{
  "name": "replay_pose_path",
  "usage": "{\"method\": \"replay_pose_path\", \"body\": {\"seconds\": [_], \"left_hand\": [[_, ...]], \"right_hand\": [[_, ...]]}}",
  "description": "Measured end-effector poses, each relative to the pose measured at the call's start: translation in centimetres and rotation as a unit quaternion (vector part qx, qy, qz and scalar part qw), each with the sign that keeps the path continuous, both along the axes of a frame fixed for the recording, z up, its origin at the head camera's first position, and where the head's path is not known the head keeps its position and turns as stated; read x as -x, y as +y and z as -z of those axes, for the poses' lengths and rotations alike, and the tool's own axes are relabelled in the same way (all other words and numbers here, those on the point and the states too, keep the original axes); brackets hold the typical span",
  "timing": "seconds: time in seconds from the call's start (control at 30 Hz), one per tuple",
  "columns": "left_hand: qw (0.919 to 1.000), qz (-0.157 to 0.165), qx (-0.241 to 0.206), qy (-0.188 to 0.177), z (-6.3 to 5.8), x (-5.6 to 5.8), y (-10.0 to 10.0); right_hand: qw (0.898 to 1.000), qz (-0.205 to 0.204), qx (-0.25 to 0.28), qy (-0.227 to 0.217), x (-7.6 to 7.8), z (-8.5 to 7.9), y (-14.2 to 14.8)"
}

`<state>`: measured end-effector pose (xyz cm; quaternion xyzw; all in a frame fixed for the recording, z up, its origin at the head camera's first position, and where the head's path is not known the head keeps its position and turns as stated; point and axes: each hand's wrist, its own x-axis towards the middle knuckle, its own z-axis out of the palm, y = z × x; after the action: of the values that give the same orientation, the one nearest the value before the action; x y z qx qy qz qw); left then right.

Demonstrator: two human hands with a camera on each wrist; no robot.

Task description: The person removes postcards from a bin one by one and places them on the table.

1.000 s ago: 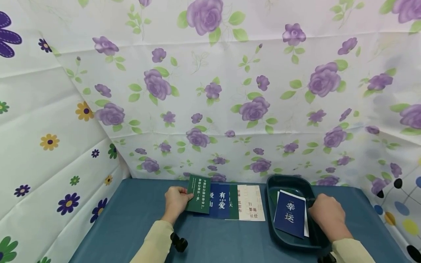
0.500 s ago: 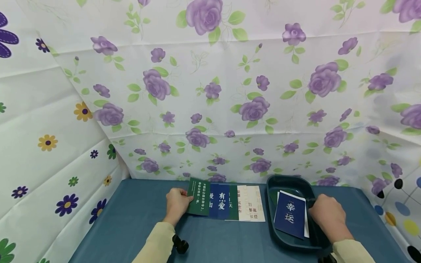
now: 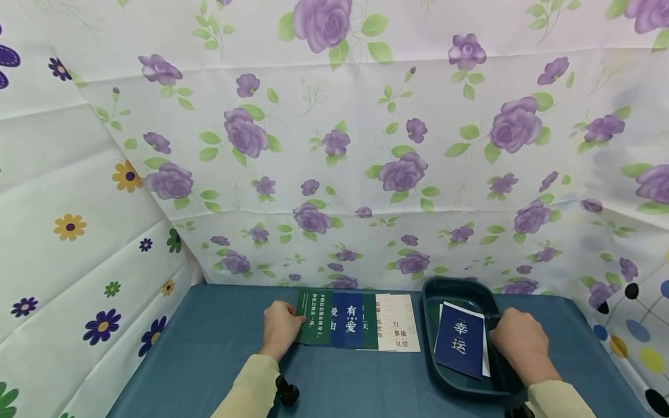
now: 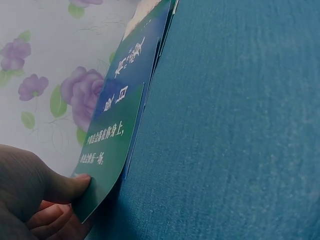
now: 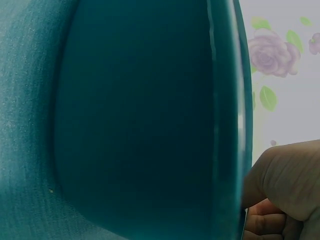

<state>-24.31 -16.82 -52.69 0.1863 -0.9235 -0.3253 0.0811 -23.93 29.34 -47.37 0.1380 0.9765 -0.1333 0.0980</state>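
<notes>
My left hand [image 3: 280,328] pinches the left edge of a green card [image 3: 313,318] printed with white characters. In the left wrist view the thumb lies on top of that card [image 4: 111,150], its near corner bent up slightly. The green card overlaps a blue card [image 3: 351,320] in an overlapping row that runs on to cream cards [image 3: 406,323] at the right. My right hand [image 3: 520,342] grips the right rim of a dark green tray [image 3: 436,371]. Inside the tray lies a blue card [image 3: 460,342] over a white one. Close up, the tray's outer wall [image 5: 140,120] fills the right wrist view.
A blue cloth [image 3: 219,342] covers the table. Behind it hangs a white curtain [image 3: 324,174] with purple flowers, close to the far edge of the cards and tray. Other patterned sheets enclose the left and right sides.
The green card in my left hand has come down from a raised, tilted position to line up with the row's left end. My right hand stays on the tray rim.
</notes>
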Motion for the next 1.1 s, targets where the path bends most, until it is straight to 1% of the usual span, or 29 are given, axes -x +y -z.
{"method": "replay_pose_path", "body": {"seconds": [0.17, 0.43, 0.63, 0.8, 1.0, 1.1], "left_hand": [[0.9999, -0.002, 0.009, -0.007, 0.03, 0.08, 0.13], [0.9996, -0.006, -0.005, -0.027, -0.25, 0.15, 0.29], [0.9996, -0.003, -0.001, -0.029, -0.44, 0.15, 0.19], [0.9995, -0.002, 0.011, -0.03, -0.53, 0.03, -0.05], [0.9987, -0.007, 0.043, -0.025, -0.58, -0.32, -0.21], [0.9985, -0.008, 0.049, -0.026, -0.53, -0.48, -0.2]], "right_hand": [[1.0, 0.0, 0.0, -0.002, -0.05, -0.01, 0.02], [1.0, 0.002, -0.001, -0.008, 0.03, 0.23, 0.03], [1.0, 0.002, -0.001, -0.008, 0.15, 0.07, 0.01], [1.0, 0.002, -0.005, -0.005, 0.22, -0.06, -0.03], [1.0, 0.002, -0.008, -0.002, 0.23, -0.05, -0.03], [1.0, 0.002, -0.006, -0.005, 0.13, -0.05, -0.1]]}}
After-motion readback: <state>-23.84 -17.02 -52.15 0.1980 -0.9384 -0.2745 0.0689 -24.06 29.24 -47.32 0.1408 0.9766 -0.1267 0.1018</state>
